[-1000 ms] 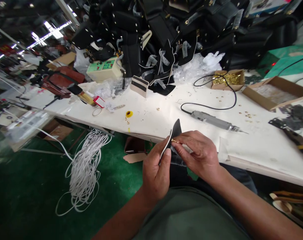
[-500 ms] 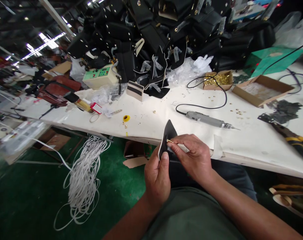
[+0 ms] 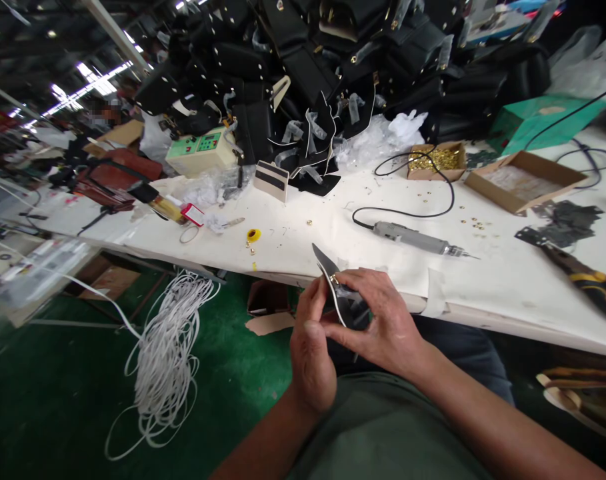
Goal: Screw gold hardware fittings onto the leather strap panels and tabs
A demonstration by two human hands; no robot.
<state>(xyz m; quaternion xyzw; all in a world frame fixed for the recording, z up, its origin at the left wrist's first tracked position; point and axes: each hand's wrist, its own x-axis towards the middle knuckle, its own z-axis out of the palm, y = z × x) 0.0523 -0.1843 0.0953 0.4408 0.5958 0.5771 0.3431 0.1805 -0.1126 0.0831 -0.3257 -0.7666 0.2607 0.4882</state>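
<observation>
A small black leather piece [image 3: 343,297] with a pale edge is gripped between both hands just in front of the white table [image 3: 483,280]. My left hand [image 3: 310,347] pinches its lower left edge with curled fingers. My right hand [image 3: 377,320] wraps over its right side, fingers closed, with a small gold fitting [image 3: 335,279] at the fingertips. The piece is tilted, its point aimed up and to the left.
A grey electric screwdriver [image 3: 415,238] with a black cord lies on the table. A box of gold fittings [image 3: 435,160], a cardboard tray [image 3: 525,172], a heap of black bags [image 3: 333,60], a green control box [image 3: 203,148]. A white cord coil [image 3: 165,353] lies on the green floor.
The leather piece has turned from upright to tilted left and dropped a little. My right hand has moved from pinching the fitting to wrapping over the piece.
</observation>
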